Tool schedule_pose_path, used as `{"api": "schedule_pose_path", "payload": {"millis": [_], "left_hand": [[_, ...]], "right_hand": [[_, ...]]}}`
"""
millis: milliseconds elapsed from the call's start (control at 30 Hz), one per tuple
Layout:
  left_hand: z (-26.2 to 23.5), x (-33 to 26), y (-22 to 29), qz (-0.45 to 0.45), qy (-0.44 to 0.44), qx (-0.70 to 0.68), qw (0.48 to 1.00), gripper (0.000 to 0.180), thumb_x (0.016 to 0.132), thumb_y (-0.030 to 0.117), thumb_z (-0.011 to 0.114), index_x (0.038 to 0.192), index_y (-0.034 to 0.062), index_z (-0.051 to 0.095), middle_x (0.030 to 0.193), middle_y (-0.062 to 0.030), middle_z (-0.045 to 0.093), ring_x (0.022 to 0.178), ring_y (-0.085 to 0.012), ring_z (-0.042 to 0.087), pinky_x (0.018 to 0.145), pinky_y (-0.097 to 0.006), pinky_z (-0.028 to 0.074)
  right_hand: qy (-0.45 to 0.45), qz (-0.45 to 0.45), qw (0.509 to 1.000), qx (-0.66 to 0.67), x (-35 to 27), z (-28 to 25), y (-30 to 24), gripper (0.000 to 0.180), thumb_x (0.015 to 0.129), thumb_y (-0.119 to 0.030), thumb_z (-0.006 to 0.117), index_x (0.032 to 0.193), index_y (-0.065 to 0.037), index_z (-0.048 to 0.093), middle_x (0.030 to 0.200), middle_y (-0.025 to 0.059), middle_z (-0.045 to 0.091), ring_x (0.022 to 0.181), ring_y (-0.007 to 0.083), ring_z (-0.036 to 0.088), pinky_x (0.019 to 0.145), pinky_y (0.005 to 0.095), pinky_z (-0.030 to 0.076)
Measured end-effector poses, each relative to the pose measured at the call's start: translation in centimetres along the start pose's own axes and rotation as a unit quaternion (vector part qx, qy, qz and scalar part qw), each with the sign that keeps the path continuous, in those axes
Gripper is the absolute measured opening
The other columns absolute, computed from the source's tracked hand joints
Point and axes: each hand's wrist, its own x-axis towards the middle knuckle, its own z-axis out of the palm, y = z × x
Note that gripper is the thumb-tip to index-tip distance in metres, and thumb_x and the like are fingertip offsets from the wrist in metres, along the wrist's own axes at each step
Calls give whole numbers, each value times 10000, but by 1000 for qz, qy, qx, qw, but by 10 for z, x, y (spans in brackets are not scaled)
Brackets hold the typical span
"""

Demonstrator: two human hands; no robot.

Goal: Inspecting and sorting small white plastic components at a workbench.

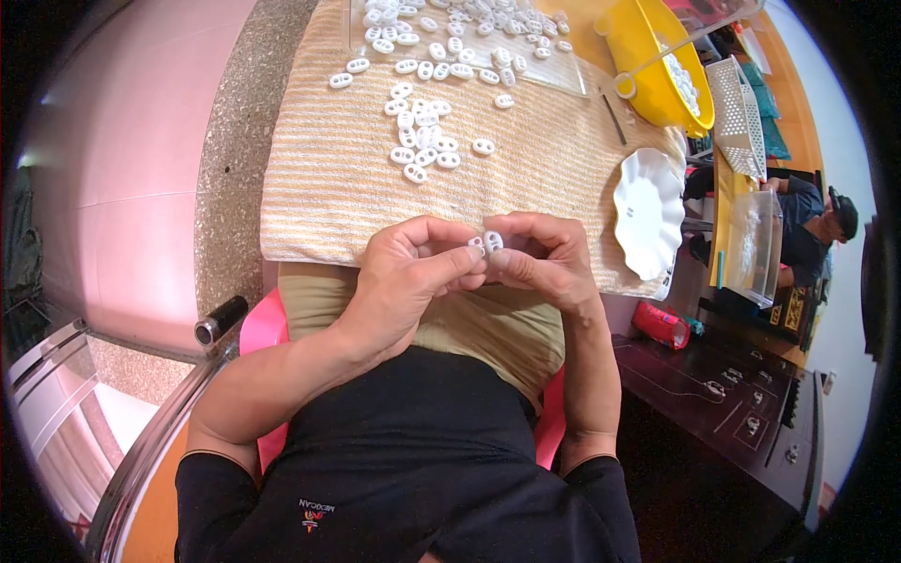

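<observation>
Just past the table's near edge, my two hands meet with fingertips close together. My left hand point(408, 272) pinches a small white plastic piece point(477, 245), partly covered by the thumb and finger. Between the thumb and forefinger of my right hand point(554, 261) is a white oval two-hole plastic piece point(494, 242). The two pieces are side by side; whether they touch or are joined I cannot tell. Ahead of my hands lies a loose cluster of similar white oval pieces point(426, 137) on a striped cloth point(328, 169). A single oval piece point(483, 146) sits just right of it.
Farther back, many more white pieces point(455, 44) lie on and around a clear tray point(563, 75). Rightward are a dark thin stick point(613, 117), a white wavy-edged dish point(648, 216), a yellow bowl point(657, 75) and a white perforated basket point(737, 117). Another person point(812, 225) sits at far right.
</observation>
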Motion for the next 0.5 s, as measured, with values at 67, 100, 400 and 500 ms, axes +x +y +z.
{"api": "schedule_pose_path", "payload": {"millis": [67, 100, 400, 500], "left_hand": [[-1, 0, 0, 1, -1, -1, 1000, 142, 882, 43, 637, 1016, 7, 604, 909, -84, 678, 768, -129, 661, 706, -236, 553], [-1, 0, -1, 1, -3, -3, 1000, 141, 882, 45, 639, 1013, 6, 605, 909, -83, 678, 767, -128, 660, 706, -235, 553], [0, 0, -1, -2, -5, -2, 1000, 150, 879, 33, 640, 1020, -3, 604, 913, -92, 677, 772, -131, 657, 726, -244, 560], [0, 0, -1, -2, -10, 2, 1000, 152, 877, 33, 643, 1019, -4, 603, 910, -91, 676, 776, -130, 657, 729, -245, 562]], "right_hand": [[-7, 4, 1000, 0, 0, 1, -1, 321, 836, 22, 684, 1150, 34, 617, 956, 82, 689, 816, 114, 659, 665, 204, 541], [-8, 9, 1000, 7, 0, 1, -1, 323, 835, 20, 686, 1151, 35, 617, 962, 83, 688, 825, 114, 660, 674, 205, 544], [-3, 16, 1000, -7, -1, 1, -2, 307, 835, -1, 697, 1131, 44, 629, 977, 84, 688, 860, 119, 655, 748, 234, 544], [-8, 7, 1000, -7, -1, -1, 1, 300, 833, 5, 695, 1123, 46, 634, 976, 87, 688, 862, 129, 660, 755, 247, 550]]}}
